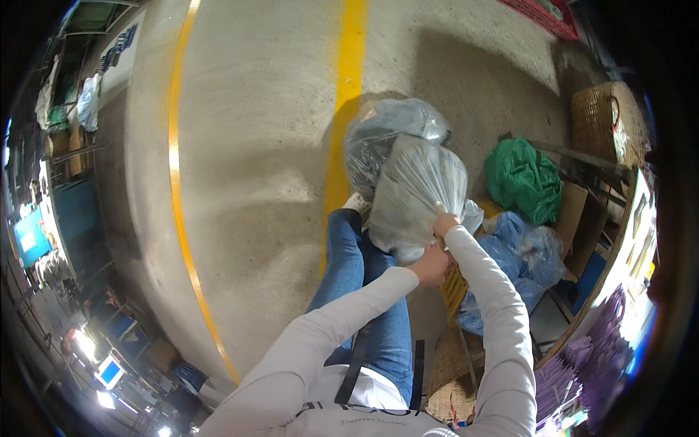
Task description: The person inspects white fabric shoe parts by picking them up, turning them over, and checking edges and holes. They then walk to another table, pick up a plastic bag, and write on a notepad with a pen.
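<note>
A full, clear plastic bag (421, 191) with greyish contents leans in front of my legs. Both my hands are at its gathered near end. My left hand (432, 264) is closed on the plastic at the lower side. Just above it, my right hand (445, 224) grips the bag's bunched neck, its fingers curled in. Behind this one rests a second clear plastic bag (397, 120), also full, on the floor across the yellow line. What lies inside either bag I cannot make out.
To the right are a green plastic sack (523, 180), bluish plastic bags (520, 251) and a cardboard piece (580, 226). Wicker baskets stand at the far right (606, 120) and near my right side (455, 375). Purple folded material (590, 364) lies lower right. Yellow lines (351, 51) mark the concrete floor.
</note>
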`<state>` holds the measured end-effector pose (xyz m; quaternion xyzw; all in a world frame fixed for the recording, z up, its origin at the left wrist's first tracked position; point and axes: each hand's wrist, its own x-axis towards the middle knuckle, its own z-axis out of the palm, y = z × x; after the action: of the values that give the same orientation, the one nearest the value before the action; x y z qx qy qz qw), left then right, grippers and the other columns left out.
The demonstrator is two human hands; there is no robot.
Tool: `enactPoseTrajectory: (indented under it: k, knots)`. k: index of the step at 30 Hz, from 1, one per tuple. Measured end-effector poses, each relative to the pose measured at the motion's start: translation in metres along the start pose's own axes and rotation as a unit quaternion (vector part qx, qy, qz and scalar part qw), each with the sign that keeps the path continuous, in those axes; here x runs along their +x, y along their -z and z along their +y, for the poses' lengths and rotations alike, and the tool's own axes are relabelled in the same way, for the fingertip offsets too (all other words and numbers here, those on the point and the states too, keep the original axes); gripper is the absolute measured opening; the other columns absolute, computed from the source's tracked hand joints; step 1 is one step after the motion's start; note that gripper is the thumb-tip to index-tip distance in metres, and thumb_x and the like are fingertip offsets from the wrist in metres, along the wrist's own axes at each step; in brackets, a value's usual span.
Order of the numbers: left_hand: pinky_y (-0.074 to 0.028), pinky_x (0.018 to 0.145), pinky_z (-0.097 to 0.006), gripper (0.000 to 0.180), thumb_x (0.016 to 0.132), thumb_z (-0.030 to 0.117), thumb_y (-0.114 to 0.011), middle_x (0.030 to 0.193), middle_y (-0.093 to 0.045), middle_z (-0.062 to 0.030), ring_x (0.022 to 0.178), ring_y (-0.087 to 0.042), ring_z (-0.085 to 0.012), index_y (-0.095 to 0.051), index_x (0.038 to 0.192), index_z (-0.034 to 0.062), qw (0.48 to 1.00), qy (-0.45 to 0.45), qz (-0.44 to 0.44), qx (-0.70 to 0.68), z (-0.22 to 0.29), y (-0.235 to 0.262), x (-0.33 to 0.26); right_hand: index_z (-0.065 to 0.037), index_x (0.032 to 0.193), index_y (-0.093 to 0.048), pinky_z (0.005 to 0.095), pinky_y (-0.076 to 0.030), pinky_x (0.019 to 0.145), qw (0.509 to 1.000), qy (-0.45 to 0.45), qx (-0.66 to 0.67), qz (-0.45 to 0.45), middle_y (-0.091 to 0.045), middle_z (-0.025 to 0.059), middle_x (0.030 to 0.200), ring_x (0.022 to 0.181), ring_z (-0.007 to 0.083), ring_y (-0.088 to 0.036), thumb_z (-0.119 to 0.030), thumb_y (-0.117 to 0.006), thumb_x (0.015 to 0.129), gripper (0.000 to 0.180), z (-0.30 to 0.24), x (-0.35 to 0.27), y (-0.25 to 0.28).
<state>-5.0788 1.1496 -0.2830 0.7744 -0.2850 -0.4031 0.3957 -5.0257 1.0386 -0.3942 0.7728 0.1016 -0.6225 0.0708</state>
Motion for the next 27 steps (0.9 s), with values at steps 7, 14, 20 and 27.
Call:
enactPoseTrajectory:
  k: [7,14,20,27]
  knots:
    - [-0.034,0.102,-0.046,0.049,0.072,0.011,-0.06,0.139,-0.03,-0.0252,0.119,-0.043,-0.0412,-0.05,0.12,0.0123,0.991,-0.042,-0.104,-0.077,0.036,0.038,-0.046,-0.008,0.102,-0.065,0.0362,-0.053,0.075,0.967,-0.136,0.133,0.171,-0.063,0.0121,0.107,0.091,0.0286,-0.065,-0.016,-0.056,0.083,0.023,0.065,-0.047,-0.062]
    - [-0.042,0.093,-0.043,0.032,0.085,0.021,-0.049,0.117,-0.057,-0.0197,0.106,-0.055,-0.0358,-0.06,0.111,0.0044,0.951,0.253,0.145,0.103,-0.137,0.113,-0.311,-0.008,0.096,-0.068,0.0355,-0.051,0.08,0.916,-0.229,0.318,0.089,-0.062,0.0106,0.11,0.101,0.0258,-0.061,-0.014,-0.057,0.08,0.02,0.048,-0.122,-0.139]
    - [-0.043,0.09,-0.042,0.045,0.084,0.035,-0.053,0.108,-0.061,-0.0189,0.103,-0.056,-0.0326,-0.057,0.114,0.0016,0.766,0.634,-0.094,0.059,-0.196,0.128,-0.556,-0.011,0.103,-0.068,0.0376,-0.049,0.084,0.985,-0.028,0.17,0.019,-0.065,0.0077,0.108,0.102,0.0244,-0.061,-0.03,-0.057,0.08,0.031,-0.068,-0.081,-0.052]
    - [-0.044,0.085,-0.041,0.04,0.087,0.037,-0.049,0.105,-0.062,-0.0156,0.1,-0.057,-0.0302,-0.059,0.108,0.0051,0.835,0.55,0.017,-0.017,-0.315,0.329,-0.498,-0.022,0.101,-0.069,0.0375,-0.05,0.082,0.864,-0.04,0.436,0.246,-0.066,0.0118,0.099,0.092,0.0298,-0.063,-0.036,-0.054,0.077,0.032,-0.162,-0.021,0.253]
